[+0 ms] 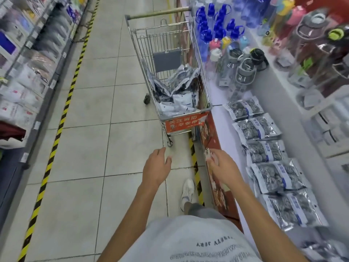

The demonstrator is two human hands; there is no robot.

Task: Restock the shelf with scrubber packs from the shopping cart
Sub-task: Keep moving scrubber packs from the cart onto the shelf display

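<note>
A metal shopping cart [204, 95] stands ahead of me against the low shelf, with several silver scrubber packs [175, 91] heaped in its basket. Along the white shelf [224, 133] on my right lies a row of several scrubber packs [264, 151] with blue labels, running toward me. My left hand [156, 167] hangs over the floor tiles short of the cart, fingers relaxed and empty. My right hand [221, 166] hovers over the shelf's red front edge, fingers loosely curled, holding nothing.
Water bottles with blue caps [217, 29] and larger jugs [245, 72] crowd the shelf behind the packs. Another shelving unit [28, 72] lines the left of the aisle behind yellow-black floor tape [62, 120]. My foot [188, 193] is beside the shelf base.
</note>
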